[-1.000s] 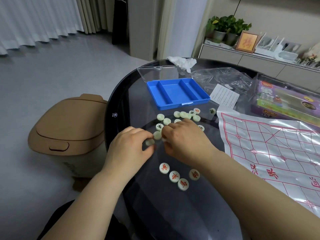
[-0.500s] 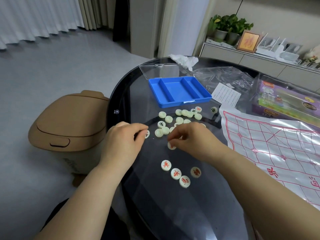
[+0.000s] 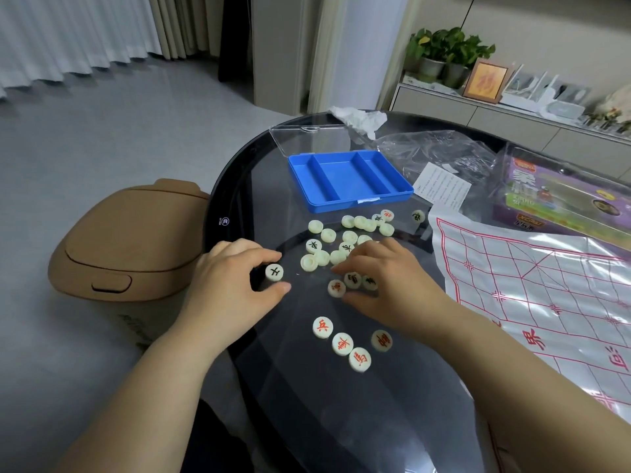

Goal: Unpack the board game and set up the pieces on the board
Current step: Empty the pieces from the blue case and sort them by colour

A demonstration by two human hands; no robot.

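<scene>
We see a tan bin (image 3: 126,240) on the floor left of the table (image 3: 307,421), a crumpled tissue (image 3: 358,119) at its far edge, plants (image 3: 447,49) beside a framed picture (image 3: 485,80) on the sideboard (image 3: 444,110), and curtains (image 3: 68,35) beyond.

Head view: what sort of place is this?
Likely a home living room: low grey sideboard with green potted plants and a framed orange picture, long white curtains, round dark glass table.

A single view is given, taken from the head and aimed forward and down. The left hand (image 3: 235,288) and right hand (image 3: 392,285) are seen close, mid-frame; the worktop (image 3: 307,404) is spread beyond and beneath them.
</scene>
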